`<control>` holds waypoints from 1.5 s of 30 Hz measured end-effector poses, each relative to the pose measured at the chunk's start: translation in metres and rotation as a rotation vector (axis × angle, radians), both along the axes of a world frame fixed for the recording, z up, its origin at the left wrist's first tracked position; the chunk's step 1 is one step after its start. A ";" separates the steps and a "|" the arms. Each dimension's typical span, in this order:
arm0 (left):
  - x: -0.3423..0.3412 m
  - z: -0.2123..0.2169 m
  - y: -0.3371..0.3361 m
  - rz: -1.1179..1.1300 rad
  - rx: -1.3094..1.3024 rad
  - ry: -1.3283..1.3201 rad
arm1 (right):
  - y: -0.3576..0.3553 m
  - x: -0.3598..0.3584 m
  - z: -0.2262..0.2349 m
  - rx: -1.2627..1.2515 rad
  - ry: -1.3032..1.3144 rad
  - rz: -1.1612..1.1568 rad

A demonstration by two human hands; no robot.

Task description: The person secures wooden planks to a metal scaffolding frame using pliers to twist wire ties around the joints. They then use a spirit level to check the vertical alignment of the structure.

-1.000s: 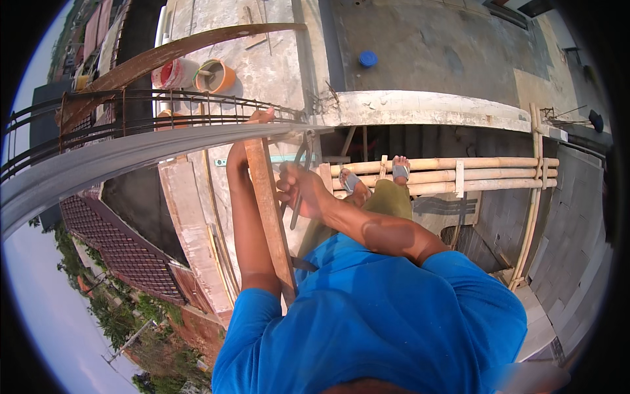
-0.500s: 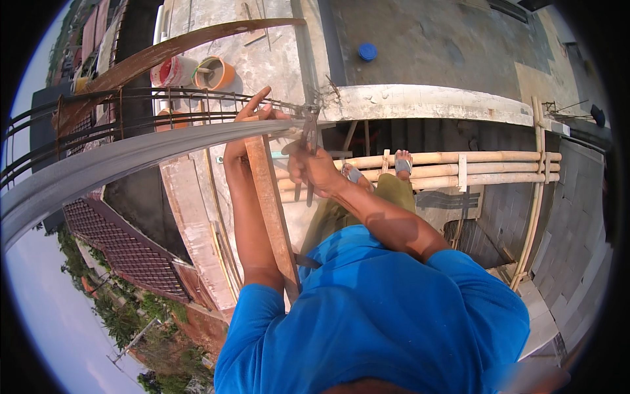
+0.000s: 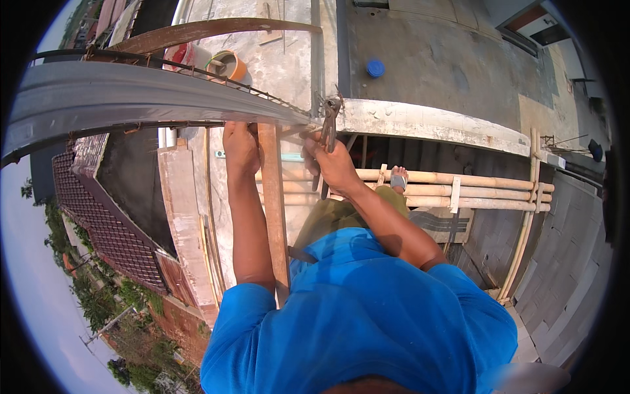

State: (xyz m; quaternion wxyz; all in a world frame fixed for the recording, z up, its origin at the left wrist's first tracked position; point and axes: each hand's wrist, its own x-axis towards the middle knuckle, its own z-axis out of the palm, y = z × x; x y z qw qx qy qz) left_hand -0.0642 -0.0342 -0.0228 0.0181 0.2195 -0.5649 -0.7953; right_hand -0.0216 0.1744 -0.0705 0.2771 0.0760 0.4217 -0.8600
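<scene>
Two hands are up at the long grey metal beam (image 3: 151, 98) now. A moment ago the right hand (image 3: 335, 164) was lower down, near the bamboo poles (image 3: 459, 187). It has come up, and it is wrapped tight around a pair of rusty pincers (image 3: 328, 128). The pincer head sits right at the near end of the beam, where the thin rusty rods (image 3: 216, 75) meet the pale concrete ledge (image 3: 433, 125). I cannot tell if the pincers grip a wire there; it is too small to see.

The left hand (image 3: 241, 146) has moved too. Its fingers were spread open a moment ago, and now it is closed around the underside of the beam, just left of the upright wooden plank (image 3: 274, 197).

So it looks like the pincer work at that joint is just starting.

Far off on the roof sit an orange bucket (image 3: 230, 65) and a blue lid (image 3: 375, 67). A sandalled foot (image 3: 398, 178) rests on the poles.
</scene>
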 end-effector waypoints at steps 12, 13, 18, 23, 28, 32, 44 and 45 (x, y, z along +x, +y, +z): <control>0.045 0.014 0.032 0.064 -0.300 0.066 | -0.011 0.008 0.022 0.078 -0.039 -0.018; 0.049 0.031 0.044 0.068 -0.463 0.060 | -0.011 0.007 0.025 0.082 -0.048 -0.021; 0.056 0.070 0.076 0.110 -0.984 0.118 | -0.012 -0.002 0.050 0.092 -0.113 -0.071; 0.055 0.060 0.074 0.095 -1.295 0.225 | -0.004 -0.008 0.062 0.091 -0.214 -0.025; 0.053 0.064 0.072 0.115 -1.342 0.268 | 0.006 0.000 0.064 0.118 -0.138 -0.015; 0.054 0.084 0.078 0.177 -0.996 0.120 | 0.006 0.002 0.061 0.131 -0.095 -0.109; 0.067 0.080 0.073 0.047 -0.985 0.119 | -0.020 -0.011 0.084 0.134 -0.091 -0.210; 0.069 0.077 0.070 0.022 -1.000 0.142 | -0.020 -0.010 0.082 0.140 -0.091 -0.204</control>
